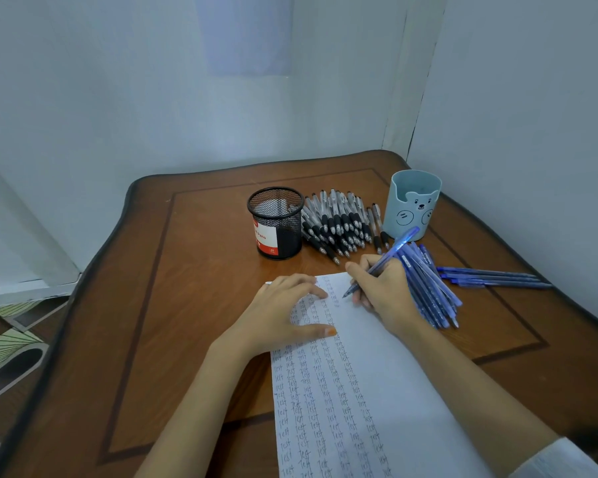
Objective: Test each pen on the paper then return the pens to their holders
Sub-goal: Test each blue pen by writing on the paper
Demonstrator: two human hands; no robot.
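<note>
Our right hand point(384, 288) is closed around a translucent blue stick pen point(382, 262), its long axis slanting from the tip on the white paper sheet point(394, 357) up toward the pale blue bear-face plastic holder point(411, 205), which lies beyond that hand, the nearer one. Our left hand point(287, 312) lies flat and spread on the sheet, gripping nothing. Columns of "test" fill the sheet; the black mesh holder point(277, 222), left of the bear holder, reads "Pens".

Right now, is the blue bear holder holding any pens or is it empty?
Seemingly empty: the blue bear holder stands upright with nothing poking above its rim; its bottom is hidden. The blue pens lie on the table.
</note>
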